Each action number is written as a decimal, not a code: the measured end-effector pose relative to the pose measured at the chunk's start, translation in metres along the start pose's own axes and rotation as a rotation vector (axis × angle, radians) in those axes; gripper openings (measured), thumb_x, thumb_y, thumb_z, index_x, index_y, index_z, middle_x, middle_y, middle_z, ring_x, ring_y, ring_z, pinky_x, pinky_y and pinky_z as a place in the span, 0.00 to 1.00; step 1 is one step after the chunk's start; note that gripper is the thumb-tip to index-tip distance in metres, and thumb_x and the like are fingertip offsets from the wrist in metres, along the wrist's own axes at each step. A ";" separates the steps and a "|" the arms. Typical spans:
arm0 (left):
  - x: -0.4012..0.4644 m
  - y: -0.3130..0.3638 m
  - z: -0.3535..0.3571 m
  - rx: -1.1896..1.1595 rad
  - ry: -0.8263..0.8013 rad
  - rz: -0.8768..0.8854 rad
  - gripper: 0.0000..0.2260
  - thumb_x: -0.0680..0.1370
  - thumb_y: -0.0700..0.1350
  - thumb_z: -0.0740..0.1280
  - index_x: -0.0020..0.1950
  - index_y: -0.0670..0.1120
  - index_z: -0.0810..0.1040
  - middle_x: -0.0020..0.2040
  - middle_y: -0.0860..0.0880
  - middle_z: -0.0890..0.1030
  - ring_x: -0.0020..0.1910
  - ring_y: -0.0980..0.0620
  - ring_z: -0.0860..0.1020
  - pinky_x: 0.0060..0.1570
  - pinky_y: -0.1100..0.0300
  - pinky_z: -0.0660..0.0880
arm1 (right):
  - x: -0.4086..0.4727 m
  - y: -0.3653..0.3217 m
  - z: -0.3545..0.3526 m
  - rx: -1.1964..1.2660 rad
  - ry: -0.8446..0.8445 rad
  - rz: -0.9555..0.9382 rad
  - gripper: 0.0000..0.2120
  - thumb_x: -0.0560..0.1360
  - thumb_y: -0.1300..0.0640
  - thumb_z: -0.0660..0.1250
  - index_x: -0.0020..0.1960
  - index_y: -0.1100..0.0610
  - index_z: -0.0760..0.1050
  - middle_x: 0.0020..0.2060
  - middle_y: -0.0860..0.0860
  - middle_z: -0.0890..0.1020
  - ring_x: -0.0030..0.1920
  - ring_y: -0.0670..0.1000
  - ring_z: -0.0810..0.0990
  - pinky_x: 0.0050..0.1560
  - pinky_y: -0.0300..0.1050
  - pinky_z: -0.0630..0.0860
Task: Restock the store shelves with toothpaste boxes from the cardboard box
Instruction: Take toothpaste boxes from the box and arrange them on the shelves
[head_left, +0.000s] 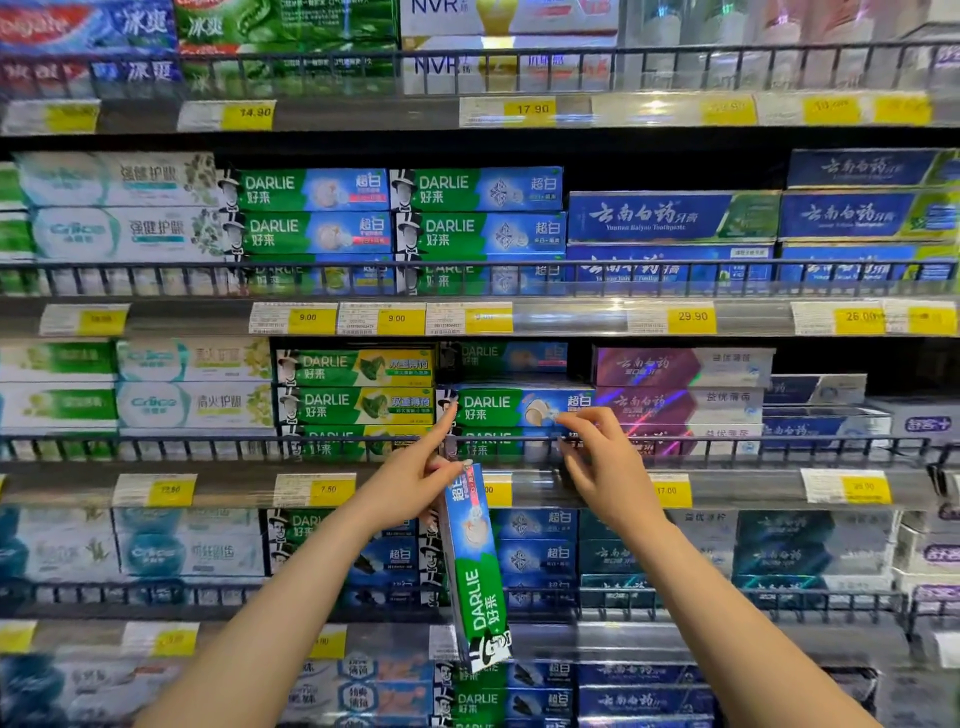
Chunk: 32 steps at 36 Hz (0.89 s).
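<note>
Fingers (452, 470) pinch a glossy rectangular toothpaste box (475, 566).

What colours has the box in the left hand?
Green and blue, with white lettering, on the box held by the left hand; head view.

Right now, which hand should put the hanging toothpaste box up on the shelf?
Probably the left hand: it already grips the Darlie box, which hangs just below the matching stack. The right hand holds nothing, fingertips at that stack.
</note>
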<state>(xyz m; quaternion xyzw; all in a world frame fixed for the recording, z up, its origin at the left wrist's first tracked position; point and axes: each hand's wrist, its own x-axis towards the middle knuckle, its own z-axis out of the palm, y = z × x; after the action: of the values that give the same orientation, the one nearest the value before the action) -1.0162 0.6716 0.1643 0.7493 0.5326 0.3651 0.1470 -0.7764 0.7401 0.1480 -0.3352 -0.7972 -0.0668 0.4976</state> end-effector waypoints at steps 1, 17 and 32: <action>0.000 0.000 0.001 0.006 -0.003 -0.005 0.31 0.80 0.49 0.59 0.72 0.67 0.41 0.44 0.35 0.78 0.34 0.53 0.73 0.36 0.51 0.75 | -0.003 0.001 0.000 -0.011 0.027 -0.005 0.16 0.75 0.63 0.65 0.63 0.60 0.73 0.57 0.53 0.73 0.49 0.49 0.75 0.52 0.44 0.75; 0.036 0.029 0.019 0.166 -0.085 -0.076 0.42 0.78 0.54 0.62 0.71 0.58 0.28 0.33 0.50 0.77 0.28 0.54 0.73 0.29 0.63 0.70 | 0.000 0.007 -0.001 -0.398 0.046 0.072 0.26 0.73 0.57 0.66 0.70 0.59 0.67 0.41 0.55 0.74 0.39 0.57 0.73 0.36 0.48 0.69; 0.028 0.035 0.014 -0.044 -0.109 -0.114 0.40 0.79 0.49 0.63 0.73 0.60 0.31 0.27 0.53 0.79 0.25 0.54 0.75 0.26 0.62 0.74 | 0.003 0.020 0.007 -0.417 0.086 -0.052 0.24 0.76 0.52 0.54 0.69 0.60 0.68 0.40 0.54 0.74 0.36 0.55 0.72 0.34 0.45 0.67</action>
<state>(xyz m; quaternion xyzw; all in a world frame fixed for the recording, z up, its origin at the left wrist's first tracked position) -0.9773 0.6853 0.1867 0.7330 0.5576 0.3262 0.2128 -0.7705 0.7601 0.1426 -0.4071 -0.7526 -0.2574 0.4489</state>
